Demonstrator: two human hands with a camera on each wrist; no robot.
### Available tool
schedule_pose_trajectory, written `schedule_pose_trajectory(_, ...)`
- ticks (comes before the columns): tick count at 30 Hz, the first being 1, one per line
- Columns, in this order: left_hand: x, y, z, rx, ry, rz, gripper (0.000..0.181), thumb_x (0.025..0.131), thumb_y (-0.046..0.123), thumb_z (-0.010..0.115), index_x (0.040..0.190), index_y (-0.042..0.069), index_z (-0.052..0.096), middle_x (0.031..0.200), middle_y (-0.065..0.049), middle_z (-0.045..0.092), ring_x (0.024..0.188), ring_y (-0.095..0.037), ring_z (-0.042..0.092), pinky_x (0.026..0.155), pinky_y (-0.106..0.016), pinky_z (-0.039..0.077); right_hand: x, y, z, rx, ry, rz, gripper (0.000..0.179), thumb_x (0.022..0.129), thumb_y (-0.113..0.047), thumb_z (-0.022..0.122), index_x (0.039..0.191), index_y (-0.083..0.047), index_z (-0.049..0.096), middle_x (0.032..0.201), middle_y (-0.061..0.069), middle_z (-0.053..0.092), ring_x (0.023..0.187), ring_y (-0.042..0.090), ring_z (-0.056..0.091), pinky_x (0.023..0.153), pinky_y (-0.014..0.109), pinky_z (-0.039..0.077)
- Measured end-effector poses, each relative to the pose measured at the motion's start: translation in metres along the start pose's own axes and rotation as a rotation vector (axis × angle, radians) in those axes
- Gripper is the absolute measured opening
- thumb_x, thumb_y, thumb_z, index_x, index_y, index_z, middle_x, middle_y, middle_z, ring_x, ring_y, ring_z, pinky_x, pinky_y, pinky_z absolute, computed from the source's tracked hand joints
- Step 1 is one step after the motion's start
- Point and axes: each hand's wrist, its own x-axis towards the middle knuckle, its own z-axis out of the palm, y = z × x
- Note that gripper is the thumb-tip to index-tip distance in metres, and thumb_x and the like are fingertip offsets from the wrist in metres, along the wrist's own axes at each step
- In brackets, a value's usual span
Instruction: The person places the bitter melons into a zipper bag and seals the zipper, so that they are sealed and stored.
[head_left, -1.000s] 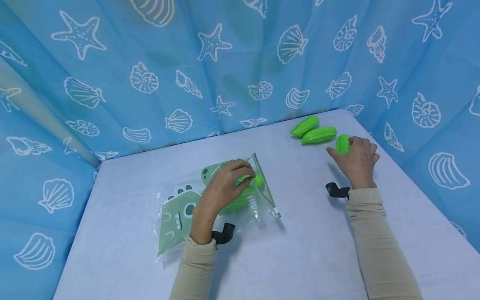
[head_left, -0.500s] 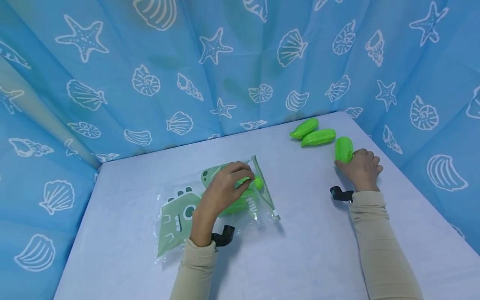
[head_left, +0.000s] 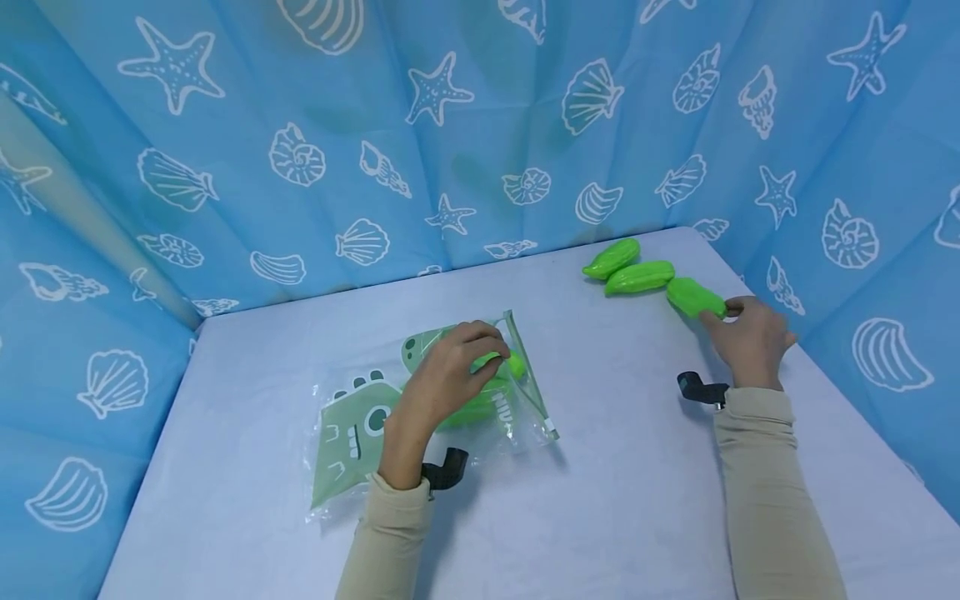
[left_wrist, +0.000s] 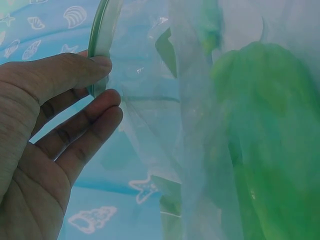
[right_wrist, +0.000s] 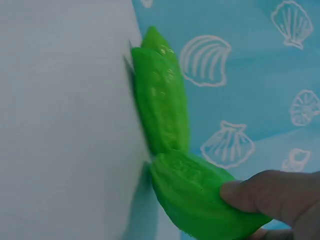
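My left hand (head_left: 450, 371) pinches the green-edged opening of a clear zip bag (head_left: 341, 442), printed with a green cartoon monster; thumb and finger meet on its zip rim (left_wrist: 104, 37) in the left wrist view. Green vegetables of the same sort show through the plastic, one being a large ridged shape (left_wrist: 270, 105). At the table's far right, my right hand (head_left: 756, 340) holds the near end of a bumpy green bitter melon (head_left: 692, 297) between thumb and fingers. In the right wrist view my thumb (right_wrist: 245, 195) presses on its side, with the fingers mostly hidden below.
Two more bitter melons lie together by the back edge, one behind (head_left: 613, 257) and one in front (head_left: 640, 277), just left of the held one. Blue shell-print curtains (head_left: 480, 125) stand along the back and sides of the white-covered table (head_left: 600, 467).
My right hand has shifted right and a little nearer, taking the end of the melon. That melon has swung from near upright to slanting down rightward. The left hand keeps still on the bag.
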Motion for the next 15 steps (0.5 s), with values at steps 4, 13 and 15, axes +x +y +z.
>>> schedule_pose_trajectory(4,0.001,0.001,0.0,-0.001,-0.005,0.002,0.013,0.086,-0.002,0.076,0.095,0.007,0.075,0.107,-0.006,0.066,0.1,-0.02,0.062,0.086,-0.029,0.053,0.0,-0.001,-0.009,0.043,0.049,-0.011,0.051,0.096,-0.031,0.065,0.124,0.011,0.062,0.116,0.032,0.061,0.113,0.049,0.05,0.099,0.067,0.02)
schedule_pose_trajectory(13,0.0,0.002,0.0,-0.008,-0.01,-0.01,0.013,0.087,-0.002,0.076,0.096,0.007,0.075,0.108,-0.005,0.066,0.101,-0.02,0.062,0.086,-0.029,0.053,-0.005,-0.01,-0.017,0.152,-0.078,-0.018,0.064,0.096,-0.047,0.06,0.136,0.003,0.057,0.126,0.024,0.058,0.115,0.039,0.048,0.076,0.042,0.042)
schedule_pose_trajectory(15,0.0,0.002,0.0,-0.01,-0.015,-0.019,0.014,0.087,-0.002,0.075,0.097,0.008,0.075,0.108,-0.005,0.066,0.102,-0.019,0.062,0.087,-0.028,0.053,-0.01,-0.009,-0.017,0.159,-0.08,-0.052,0.064,0.096,-0.048,0.062,0.135,0.002,0.059,0.125,0.023,0.058,0.114,0.038,0.049,0.075,0.041,0.043)
